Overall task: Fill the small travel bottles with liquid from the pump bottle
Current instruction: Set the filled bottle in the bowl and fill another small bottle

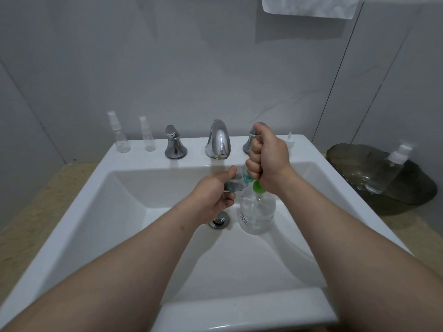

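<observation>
A clear pump bottle (257, 212) with a green pump stands in the white sink (124, 212), beside the drain. My right hand (267, 155) is fisted over the green pump head, which it mostly hides. My left hand (215, 195) holds a small clear travel bottle (236, 184), tilted on its side with its mouth at the pump's nozzle. Two more small spray bottles, one (119, 134) taller and one (148, 135) shorter, stand capped on the sink's back left ledge. A loose white spray cap (290, 141) sits on the back right ledge.
A chrome faucet (218, 140) and two chrome handles stand on the back ledge, the left handle (174, 142) in plain view. A dark glass dish (412, 188) on the right counter holds a larger clear pump bottle (389, 168) lying down. A white towel (309, 6) hangs above.
</observation>
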